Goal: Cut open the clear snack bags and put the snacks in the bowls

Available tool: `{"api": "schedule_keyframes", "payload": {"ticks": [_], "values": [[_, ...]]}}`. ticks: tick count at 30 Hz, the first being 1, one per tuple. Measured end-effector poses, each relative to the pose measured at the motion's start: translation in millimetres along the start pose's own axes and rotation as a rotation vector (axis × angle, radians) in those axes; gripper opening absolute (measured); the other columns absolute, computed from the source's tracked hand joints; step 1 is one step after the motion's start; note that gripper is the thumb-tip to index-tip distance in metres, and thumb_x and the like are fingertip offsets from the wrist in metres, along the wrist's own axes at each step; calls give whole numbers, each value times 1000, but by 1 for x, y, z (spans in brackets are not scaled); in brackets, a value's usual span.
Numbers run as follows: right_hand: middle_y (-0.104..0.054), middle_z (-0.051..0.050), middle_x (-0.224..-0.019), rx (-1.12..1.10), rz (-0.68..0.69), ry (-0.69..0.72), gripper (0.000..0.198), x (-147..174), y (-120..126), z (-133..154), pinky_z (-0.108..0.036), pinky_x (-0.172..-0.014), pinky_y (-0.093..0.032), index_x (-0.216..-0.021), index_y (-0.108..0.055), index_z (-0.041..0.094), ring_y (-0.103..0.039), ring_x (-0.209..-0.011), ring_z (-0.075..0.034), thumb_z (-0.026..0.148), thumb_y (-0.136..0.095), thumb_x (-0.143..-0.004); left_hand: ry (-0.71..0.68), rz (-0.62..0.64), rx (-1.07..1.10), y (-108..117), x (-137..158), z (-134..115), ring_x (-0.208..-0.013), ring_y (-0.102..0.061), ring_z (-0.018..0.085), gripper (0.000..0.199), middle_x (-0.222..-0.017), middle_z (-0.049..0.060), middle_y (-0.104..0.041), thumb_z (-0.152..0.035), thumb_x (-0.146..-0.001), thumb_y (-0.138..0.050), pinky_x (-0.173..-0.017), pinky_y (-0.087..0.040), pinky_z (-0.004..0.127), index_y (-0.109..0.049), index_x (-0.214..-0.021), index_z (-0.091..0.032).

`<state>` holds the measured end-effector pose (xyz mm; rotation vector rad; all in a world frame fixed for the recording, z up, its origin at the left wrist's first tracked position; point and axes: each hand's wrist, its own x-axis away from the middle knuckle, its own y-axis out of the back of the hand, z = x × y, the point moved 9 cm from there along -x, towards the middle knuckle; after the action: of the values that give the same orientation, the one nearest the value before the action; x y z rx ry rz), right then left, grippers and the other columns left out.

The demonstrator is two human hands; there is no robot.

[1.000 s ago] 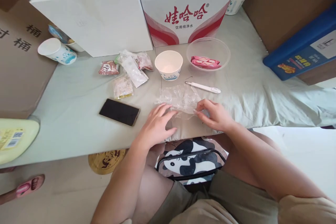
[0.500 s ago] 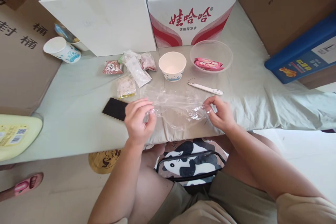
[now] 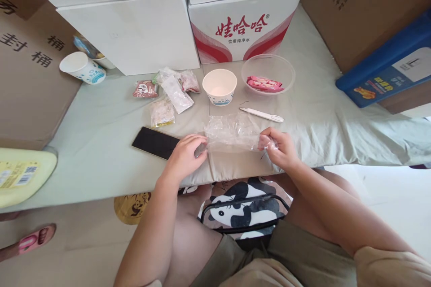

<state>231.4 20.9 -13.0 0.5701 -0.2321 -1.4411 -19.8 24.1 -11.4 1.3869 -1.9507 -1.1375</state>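
A clear plastic bag (image 3: 232, 132) is stretched between my two hands above the cloth-covered surface. My left hand (image 3: 188, 154) pinches its left end between thumb and fingers. At the other end, my right hand (image 3: 278, 145) is closed on the plastic, and a bunched bit pokes out around the fingers. Beyond the bag stands a paper bowl (image 3: 219, 87), apart from both hands. A white utility knife (image 3: 262, 114) lies just past my right hand. Partly behind my left hand rests a black phone (image 3: 155, 142).
A clear plastic bowl (image 3: 290, 74) holds pink wrapped snacks (image 3: 264, 84). Several small packets (image 3: 175, 92) lie in a pile left of the paper bowl. A paper cup (image 3: 82, 68) lies tilted at the far left. White boxes (image 3: 128, 31) line the back; a yellow-green bottle (image 3: 27, 175) is at left.
My left hand has moved right, nearer to my right hand. The bag now looks narrower and flatter, its lower part folded up. The view has shifted slightly.
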Motion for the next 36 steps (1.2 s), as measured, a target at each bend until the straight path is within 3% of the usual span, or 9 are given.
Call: {"api": "schedule_keyframes", "payload": {"ticks": [5, 8, 13, 17, 22, 25, 28, 32, 36], "values": [[-61, 2, -52, -37, 5, -40, 21, -1, -1, 1, -26, -53, -43, -71, -53, 23, -55, -49, -14, 34, -51, -89, 156, 11, -166, -3, 1, 11, -153, -17, 45, 12, -162, 14, -34, -26, -82, -61, -113, -31, 68, -67, -74, -19], [-59, 3, -51, -32, 22, -55, 23, -1, -4, 2, -25, -50, -41, -69, -52, 23, -52, -46, -13, 34, -50, -89, 81, -79, -108, 6, 1, 0, -145, -38, 39, 10, -150, 14, -49, -23, -81, -60, -113, -36, 60, -64, -73, -20], [-56, 2, -51, 17, -8, -62, 26, -4, 1, -1, -25, -50, -39, -64, -50, 23, -50, -47, -13, 33, -49, -88, -100, -249, 215, 24, 5, -9, -82, -67, 20, 14, -85, 4, -70, -29, -85, -55, -83, -54, 35, -63, -95, -22], [-52, 4, -49, 74, 164, 10, 20, -4, -17, 2, -24, -50, -37, -68, -52, 23, -46, -46, -12, 31, -50, -86, -69, -450, 276, 38, 9, 0, -96, -65, 21, 28, -100, 8, -69, -36, -91, -46, -92, -52, 38, -62, -110, -22], [-48, 5, -49, 109, 339, 153, 18, 2, -46, 15, -23, -50, -33, -72, -56, 22, -43, -44, -10, 30, -49, -87, -4, -106, 28, 1, -9, -11, -132, -52, 27, 24, -139, 8, -57, -30, -85, -60, -112, -42, 44, -71, -106, -25], [-47, 5, -48, 122, 328, 152, 19, 2, -50, 16, -22, -49, -33, -72, -56, 21, -42, -43, -10, 31, -49, -87, 86, -50, 102, -9, -14, -4, -106, -66, 22, 24, -118, 7, -69, -26, -87, -56, -96, -51, 39, -71, -105, -25], [-47, 5, -48, 123, 308, 133, 19, 2, -49, 13, -23, -49, -33, -70, -55, 21, -42, -44, -10, 31, -49, -85, 284, -192, 303, -2, -15, 21, -74, -64, 17, 14, -84, 3, -71, -25, -83, -58, -75, -51, 32, -69, -91, -21], [-48, 5, -48, 112, 288, 89, 17, 3, -45, 8, -23, -50, -33, -69, -55, 21, -42, -44, -10, 30, -50, -83, 487, -493, 610, 12, -4, 53, -70, -60, 14, 9, -77, 0, -64, -24, -76, -62, -66, -47, 25, -58, -83, -20], [-49, 4, -49, 59, 168, -20, 22, 1, -34, 2, -24, -50, -35, -66, -53, 21, -45, -47, -11, 33, -51, -84, 304, -813, 405, 55, 21, 32, -92, -62, 16, 13, -93, 3, -63, -25, -80, -61, -84, -51, 30, -57, -92, -21]]}}
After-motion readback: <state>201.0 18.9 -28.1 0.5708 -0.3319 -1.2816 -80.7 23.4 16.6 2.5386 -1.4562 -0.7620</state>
